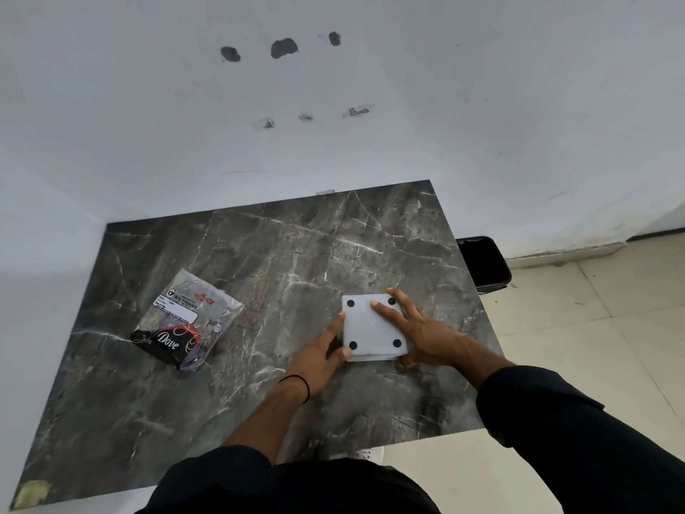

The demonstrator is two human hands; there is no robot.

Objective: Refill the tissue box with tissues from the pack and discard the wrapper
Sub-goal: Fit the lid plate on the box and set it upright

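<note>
Between your two hands, tissue box (372,328): it lies on the table with a flat white face up. That face carries four black dots, one near each corner.
Right hand (422,335): it rests flat on the box's upper face. The fingers (385,309) are straight and spread, curled round nothing. One fingertip reaches the middle of the face and another lies beside the far right dot. Your thumb sits at the near right corner of the box.
Left hand (318,359): it is pressed against the box's left side. The fingers are fairly straight and run along that edge, and the thumb touches the near left corner. It is not wrapped round the box.
Wristband (300,385): a thin dark band circles your left wrist, just behind the hand.
Sleeve (556,421): dark cloth covers your right forearm up to the wrist.
Pack (187,320): well to the left of your left fingertips, and apart from both hands, lies a crumpled clear plastic wrapper. It has a white label and a black and red printed end. You cannot tell whether any tissues are inside it.
Table (259,254): dark grey marbled top with pale veins, under both hands.
Bin (485,263): a black container stands beyond your right fingertips, past the table's right edge, on the floor (593,309).
Wall (370,142): pale, with several dark holes, far beyond your fingers.
</note>
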